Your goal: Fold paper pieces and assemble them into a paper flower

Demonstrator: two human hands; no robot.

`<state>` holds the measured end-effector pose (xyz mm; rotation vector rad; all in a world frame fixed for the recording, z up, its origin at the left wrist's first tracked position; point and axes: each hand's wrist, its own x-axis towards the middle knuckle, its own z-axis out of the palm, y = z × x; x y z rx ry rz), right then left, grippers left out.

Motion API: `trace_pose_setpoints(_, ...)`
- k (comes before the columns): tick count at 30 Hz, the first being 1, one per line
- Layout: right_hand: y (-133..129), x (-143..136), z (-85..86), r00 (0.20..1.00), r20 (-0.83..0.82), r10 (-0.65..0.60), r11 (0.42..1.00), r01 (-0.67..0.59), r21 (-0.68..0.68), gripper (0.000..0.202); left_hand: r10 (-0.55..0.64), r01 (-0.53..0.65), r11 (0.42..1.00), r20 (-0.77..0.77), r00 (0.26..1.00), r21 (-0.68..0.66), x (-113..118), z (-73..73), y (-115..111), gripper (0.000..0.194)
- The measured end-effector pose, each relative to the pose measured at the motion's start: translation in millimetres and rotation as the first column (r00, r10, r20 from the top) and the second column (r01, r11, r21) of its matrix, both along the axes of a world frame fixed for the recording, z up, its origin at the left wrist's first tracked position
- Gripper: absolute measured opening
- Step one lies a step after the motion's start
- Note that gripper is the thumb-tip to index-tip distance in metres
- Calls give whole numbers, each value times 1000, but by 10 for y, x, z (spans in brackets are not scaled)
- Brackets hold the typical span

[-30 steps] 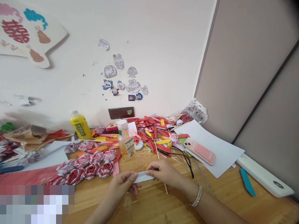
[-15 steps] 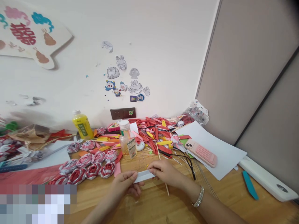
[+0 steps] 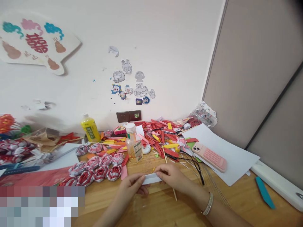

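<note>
A small white folded paper strip [image 3: 151,178] is stretched between my two hands above the wooden table. Its left end is pinched between the thumb and fingers of my left hand [image 3: 135,184]. At the other end, my right hand [image 3: 170,176] grips the paper, thumb and index finger on its edge. A thin wooden stick [image 3: 174,193] lies on the table, passing under my right hand. Just beyond the hands stands a clear bottle with a white cap [image 3: 134,146]. Rolled red, pink and white paper roses [image 3: 100,172] sit in rows to the left.
Red, pink and yellow paper strips [image 3: 163,135] pile up against the wall. A pink phone [image 3: 210,157] rests on white paper [image 3: 233,157] at right, near a teal object [image 3: 264,192]. A yellow bottle [image 3: 90,128] stands at back left.
The whole view has shifted, so the scene sits further right and slightly lower. Both hands still hold the paper strip, and my left fingers are curled a little more beneath it.
</note>
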<state>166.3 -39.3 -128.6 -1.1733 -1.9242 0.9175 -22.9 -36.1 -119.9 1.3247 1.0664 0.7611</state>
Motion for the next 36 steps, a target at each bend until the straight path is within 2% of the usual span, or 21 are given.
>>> trace_pose_setpoints(2, -21, -50, -28, 999, -48, -21, 999, 20, -25, 17, 27, -26, 998, -11, 1000, 53, 26, -9, -11, 40)
trace_pose_setpoints(5, -46, -97, -62, 997, -80, -11, 998, 6, -55, 15, 76, -76, 996, 13, 997, 46, 47, -19, -29, 40)
trace_pose_setpoints(10, -69, -113, -53, 985, -170, 41, 981, -71, -178, 19, 104, -96, 993, 112, 988, -75, 52, 10, -59, 39)
trace_pose_setpoints(15, -79, -130, -50, 971, -236, 33, 988, -67, -137, 17, 134, -87, 965, 179, 975, -247, 54, -14, -40, 36)
trace_pose_setpoints(19, -67, -129, -76, 958, -285, 30, 985, -77, -157, 17, 171, -107, 955, 223, 960, -275, 42, -48, -32, 34)
trace_pose_setpoints(23, -39, -112, -111, 966, -259, 11, 989, -48, -139, 16, 113, -86, 978, 137, 984, -189, 28, -28, -46, 34)
trace_pose_setpoints(27, -16, -96, -143, 969, -248, 21, 989, -56, -135, 19, 8, -8, 1000, -25, 1000, 1, 36, -18, -37, 33)
trace_pose_setpoints(31, -18, -82, -151, 984, -168, 56, 985, -82, -153, 20, 37, -25, 989, -83, 996, 149, 54, -10, -47, 28)
trace_pose_setpoints(34, -25, -84, -145, 996, -29, 81, 990, -83, -114, 14, 88, -64, 983, -133, 987, 173, 55, 23, -69, 18)
trace_pose_setpoints(36, -27, -92, -140, 998, -10, 59, 995, -59, -80, 15, 106, -81, 982, -146, 984, 168, 52, 45, -76, 16)
